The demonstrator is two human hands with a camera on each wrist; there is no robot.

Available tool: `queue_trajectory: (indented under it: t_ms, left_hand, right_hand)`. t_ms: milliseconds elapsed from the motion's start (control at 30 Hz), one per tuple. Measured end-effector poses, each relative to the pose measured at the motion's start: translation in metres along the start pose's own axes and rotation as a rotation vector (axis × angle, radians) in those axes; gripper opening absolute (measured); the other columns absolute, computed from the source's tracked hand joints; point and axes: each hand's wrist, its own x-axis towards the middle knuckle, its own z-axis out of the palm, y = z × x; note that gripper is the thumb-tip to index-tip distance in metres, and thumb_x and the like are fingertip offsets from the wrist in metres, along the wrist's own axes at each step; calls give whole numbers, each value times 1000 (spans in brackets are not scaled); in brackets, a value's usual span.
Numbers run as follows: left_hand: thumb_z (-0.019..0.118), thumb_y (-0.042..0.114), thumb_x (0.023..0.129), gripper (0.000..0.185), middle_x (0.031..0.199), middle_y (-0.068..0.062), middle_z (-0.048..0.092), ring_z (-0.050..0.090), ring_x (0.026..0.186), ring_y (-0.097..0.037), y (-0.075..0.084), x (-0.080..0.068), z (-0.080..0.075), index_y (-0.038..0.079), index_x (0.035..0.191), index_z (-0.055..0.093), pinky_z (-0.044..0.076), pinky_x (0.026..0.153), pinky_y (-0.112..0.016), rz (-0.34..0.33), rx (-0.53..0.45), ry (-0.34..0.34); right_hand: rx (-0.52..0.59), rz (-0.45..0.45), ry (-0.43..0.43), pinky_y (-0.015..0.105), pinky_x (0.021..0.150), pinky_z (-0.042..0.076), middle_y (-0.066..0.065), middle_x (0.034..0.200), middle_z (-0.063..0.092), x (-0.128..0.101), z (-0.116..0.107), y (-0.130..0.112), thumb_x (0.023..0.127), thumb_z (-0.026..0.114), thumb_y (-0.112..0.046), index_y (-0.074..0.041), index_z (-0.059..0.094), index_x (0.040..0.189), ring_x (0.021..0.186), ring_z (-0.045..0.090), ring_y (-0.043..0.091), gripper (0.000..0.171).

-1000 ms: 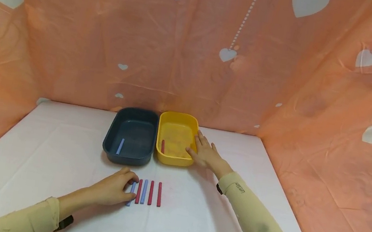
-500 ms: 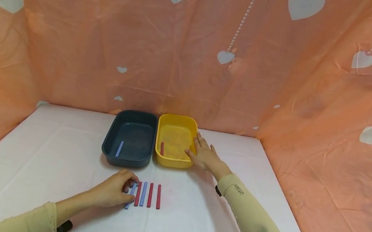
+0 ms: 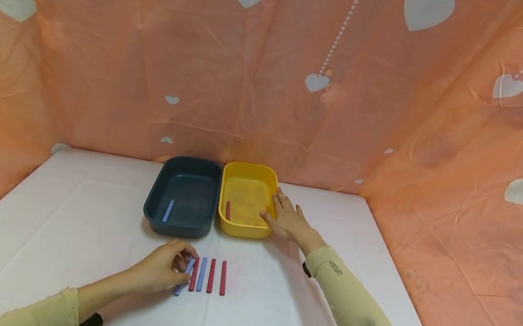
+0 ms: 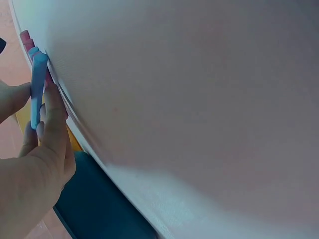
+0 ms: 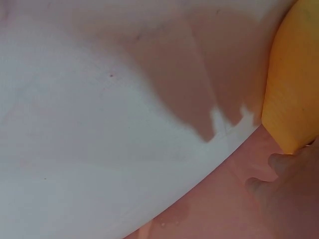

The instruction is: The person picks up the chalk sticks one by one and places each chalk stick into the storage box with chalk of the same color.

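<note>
Your left hand has its grip closed on a blue stick, thumb and fingertips pinching it along its sides; the left wrist view shows the stick caught between thumb and fingers, its far end beside the neighbouring sticks. Its near end points slightly left, so it sits askew to the row. That row lies on the white worktop, a little in from the near edge and about midway between the left and right edges. Just right of the held stick come a red stick, a second blue stick, a second red stick and a third red stick, side by side and close together, all running from near to far.

Your right hand lies with fingers straight and spread against the right wall of the yellow tray, the thumb touching its near right corner; this grip is flat and has hold of nothing. In the right wrist view the tray's yellow wall stands directly beside the hand.

The yellow tray stands toward the far edge of the worktop, touching a dark blue tray on its left. One short red stick lies in the yellow tray by its left wall, and one blue stick lies in the dark blue tray near its left wall.
</note>
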Motion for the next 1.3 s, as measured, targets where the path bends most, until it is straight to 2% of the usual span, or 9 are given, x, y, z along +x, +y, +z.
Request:
queue_trajectory:
  t_ms: [367,500,633,800,967,1300]
  left_hand:
    - [81,-6,80,37,106,-9,59,63,90,-20,2,3,-4,-2,113,64,56,78,-25,35,-62,42]
    - [80,-4,83,36,109,-10,59,64,93,-21,5,7,-9,-2,116,64,56,80,-25,12,-82,73]
    - [79,-4,86,36,111,-11,59,64,96,-21,8,11,-15,-2,119,64,57,82,-25,-12,-90,116]
    - [77,-4,88,37,114,-13,61,66,99,-23,12,16,-24,-4,122,63,57,85,-24,28,-102,176]
    - [77,-2,90,39,118,-18,62,68,99,-26,16,23,-34,-4,126,61,56,82,-21,66,-140,221]
    - [75,1,94,42,121,-21,60,69,107,-35,14,40,-54,-5,132,58,54,79,-16,60,-171,290]
  right_hand:
    - [-9,-2,4,61,125,11,13,175,-1,1,1,0,110,38,-52,-1,16,165,160,11,33,78]
    - [-8,-3,3,61,125,11,13,175,0,1,1,1,110,38,-52,0,17,165,159,11,34,78]
    - [-7,2,-6,60,125,10,11,175,-2,0,1,1,110,36,-54,-2,15,165,160,10,32,79]
    - [-8,3,-5,59,126,10,11,175,-3,1,1,2,109,35,-55,-2,15,165,160,10,32,80]
    - [-15,-1,1,60,125,10,13,175,-1,2,1,2,110,36,-54,-1,16,165,160,10,34,79]
    - [-31,-4,-2,59,126,9,12,175,0,2,2,1,109,34,-56,-1,17,165,160,9,33,80]
